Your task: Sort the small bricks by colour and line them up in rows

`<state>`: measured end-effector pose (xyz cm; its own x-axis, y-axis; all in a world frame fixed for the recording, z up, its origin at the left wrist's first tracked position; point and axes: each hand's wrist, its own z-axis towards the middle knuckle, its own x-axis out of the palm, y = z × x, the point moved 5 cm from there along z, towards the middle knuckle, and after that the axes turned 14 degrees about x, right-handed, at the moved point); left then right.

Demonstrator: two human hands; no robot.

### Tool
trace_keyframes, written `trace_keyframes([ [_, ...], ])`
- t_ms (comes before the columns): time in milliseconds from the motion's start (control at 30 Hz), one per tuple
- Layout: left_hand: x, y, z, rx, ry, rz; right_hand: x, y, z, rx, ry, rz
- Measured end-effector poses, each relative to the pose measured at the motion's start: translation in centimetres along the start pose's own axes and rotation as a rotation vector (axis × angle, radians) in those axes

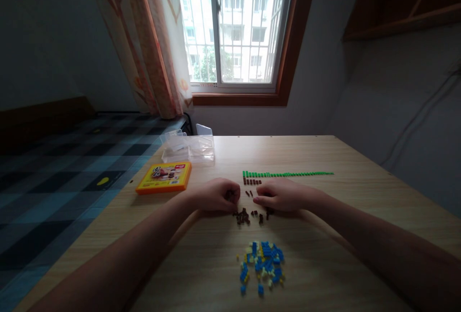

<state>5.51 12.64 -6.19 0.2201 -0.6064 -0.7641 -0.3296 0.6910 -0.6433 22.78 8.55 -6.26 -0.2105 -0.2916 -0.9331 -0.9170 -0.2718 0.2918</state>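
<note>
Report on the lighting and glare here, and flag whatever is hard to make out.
Head view: the window is glaringly bright, partly washed out; head view: the checked bedding lies in gloom; head view: the left hand and right hand look dim; head view: the piled brown pieces are too small and dark to separate clearly.

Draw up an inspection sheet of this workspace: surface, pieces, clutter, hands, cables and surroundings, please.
Surface: pale wooden table.
Working pieces: long green row toward the back; shorter brown row just in front; loose brown pieces nearer; blue and yellow pile nearest.
Clutter: orange-and-yellow box and clear plastic containers, left side.
Left hand: fingers curled, near the loose brown pieces; grip unclear.
Right hand: near the brown row; grip unclear.
Cables: thin, cable-like line on the right wall.
Surroundings: window, curtain, checked bed cover, shelf.
</note>
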Motion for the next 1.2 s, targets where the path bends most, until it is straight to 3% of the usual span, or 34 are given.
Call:
trace_keyframes([
  [200, -0.1, -0.2, -0.1, 0.019, 0.006, -0.005, 0.1, -0.2, 0.1, 0.005, 0.008, 0.008],
  [400, 0.0, -0.9, 0.0, 0.075, 0.003, 0.164, 0.1, -0.2, 0.1, -0.003, 0.001, 0.004],
  [767, 0.1, -1.0, 0.1, 0.018, -0.005, 0.193, 0.3, -0.2, 0.2, -0.008, 0.001, 0.002],
  [1000, 0.4, -2.2, 0.2, 0.039, -0.043, 0.327, 0.0, 0.0, 0.1, 0.000, 0.003, 0.001],
  [1200, 0.3, -1.1, 0.2, -0.035, -0.017, 0.262, 0.0, 0.0, 0.1, -0.008, 0.006, 0.014],
])
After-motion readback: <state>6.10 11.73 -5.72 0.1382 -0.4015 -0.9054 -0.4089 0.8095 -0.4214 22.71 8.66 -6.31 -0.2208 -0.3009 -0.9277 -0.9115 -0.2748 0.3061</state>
